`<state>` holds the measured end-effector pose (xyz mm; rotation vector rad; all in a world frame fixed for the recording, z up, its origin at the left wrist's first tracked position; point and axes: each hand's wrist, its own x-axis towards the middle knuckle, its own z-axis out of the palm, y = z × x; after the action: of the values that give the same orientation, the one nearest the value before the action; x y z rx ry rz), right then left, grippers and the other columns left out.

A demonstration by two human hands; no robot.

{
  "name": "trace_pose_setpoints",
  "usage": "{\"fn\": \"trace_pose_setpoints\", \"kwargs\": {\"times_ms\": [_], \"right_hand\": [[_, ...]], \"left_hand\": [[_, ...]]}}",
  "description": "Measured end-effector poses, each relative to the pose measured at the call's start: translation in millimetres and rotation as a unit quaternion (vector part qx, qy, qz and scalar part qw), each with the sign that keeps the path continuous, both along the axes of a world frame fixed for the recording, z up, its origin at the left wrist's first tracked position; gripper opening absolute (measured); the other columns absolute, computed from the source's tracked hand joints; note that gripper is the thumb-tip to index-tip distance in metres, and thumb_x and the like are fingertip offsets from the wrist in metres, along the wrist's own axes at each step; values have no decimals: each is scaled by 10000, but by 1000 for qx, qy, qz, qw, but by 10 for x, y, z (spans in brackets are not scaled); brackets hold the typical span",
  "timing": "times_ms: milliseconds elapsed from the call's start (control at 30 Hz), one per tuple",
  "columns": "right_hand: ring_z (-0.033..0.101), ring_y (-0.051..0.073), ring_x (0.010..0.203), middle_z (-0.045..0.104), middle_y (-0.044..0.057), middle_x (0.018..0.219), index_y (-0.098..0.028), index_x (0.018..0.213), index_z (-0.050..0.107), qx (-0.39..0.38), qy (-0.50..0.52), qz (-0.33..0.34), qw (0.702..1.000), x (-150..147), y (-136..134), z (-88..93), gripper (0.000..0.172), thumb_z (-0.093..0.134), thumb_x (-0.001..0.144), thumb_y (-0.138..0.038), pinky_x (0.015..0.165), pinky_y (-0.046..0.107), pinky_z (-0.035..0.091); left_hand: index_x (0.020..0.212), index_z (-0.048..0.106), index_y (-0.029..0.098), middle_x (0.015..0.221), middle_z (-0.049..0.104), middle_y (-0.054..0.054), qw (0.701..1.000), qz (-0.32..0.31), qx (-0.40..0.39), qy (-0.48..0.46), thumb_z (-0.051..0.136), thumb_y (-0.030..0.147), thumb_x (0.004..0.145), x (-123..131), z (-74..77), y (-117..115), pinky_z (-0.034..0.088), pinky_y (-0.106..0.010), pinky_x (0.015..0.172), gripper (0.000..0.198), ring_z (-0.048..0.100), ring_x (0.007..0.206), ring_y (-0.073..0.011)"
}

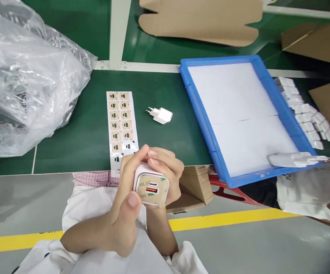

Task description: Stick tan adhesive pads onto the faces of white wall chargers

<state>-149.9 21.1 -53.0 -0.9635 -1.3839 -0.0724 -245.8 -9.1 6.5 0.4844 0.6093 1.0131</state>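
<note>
A white charger (151, 186) with a tan adhesive sticker around its two ports is held between both hands, its port face turned up toward me. My left hand (122, 213) wraps its left side, the thumb by the sticker's edge. The fingers of my right hand (170, 169) curl over its far and right sides. Beyond my hands, a second white charger (162, 115) lies on the green table (96, 125), prongs pointing left. A white sheet of tan stickers (120, 125) lies left of it, its near end partly covered by my left hand.
Clear plastic bags (30, 83) fill the left. A blue tray (205, 114) lined with white sits at right, a white charger (290, 160) at its near right corner. Beyond are stacked white pieces (305, 114) and cardboard (202, 19). Another person's white clothing (302, 194) shows at right.
</note>
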Motion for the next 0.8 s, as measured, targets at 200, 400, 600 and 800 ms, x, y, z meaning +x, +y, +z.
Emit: {"fn": "trace_pose_setpoints", "kwargs": {"times_ms": [200,400,600,800], "right_hand": [[666,246,994,670,100,1126,-208,1352,615,-13,-2,30,999,54,2,13,396,535,1011,-393,816,412,587],[670,245,1010,682,89,1151,-239,1340,608,-36,2,44,998,104,-7,51,385,541,1001,-408,823,418,594],[666,250,1033,689,99,1177,-237,1357,598,-47,20,60,997,152,-24,24,401,536,1007,-422,845,434,585],[667,276,1049,682,104,1202,-270,1381,583,-67,34,69,995,190,-44,-11,445,526,1008,-507,854,470,580]], "left_hand": [[1386,621,432,1492,541,11,993,14,79,84,549,573,975,-4,-39,-10,385,-462,1246,441,405,1489,-306],[1393,614,435,1536,511,28,994,16,64,82,498,609,985,33,-59,-33,334,-455,1279,458,403,1498,-287],[1442,573,409,1552,505,9,991,15,77,106,535,598,970,57,-73,-30,288,-463,1302,510,319,1551,-297],[1453,551,434,1569,476,29,990,-12,88,110,531,597,971,74,-107,-12,258,-426,1316,509,268,1575,-269]]}}
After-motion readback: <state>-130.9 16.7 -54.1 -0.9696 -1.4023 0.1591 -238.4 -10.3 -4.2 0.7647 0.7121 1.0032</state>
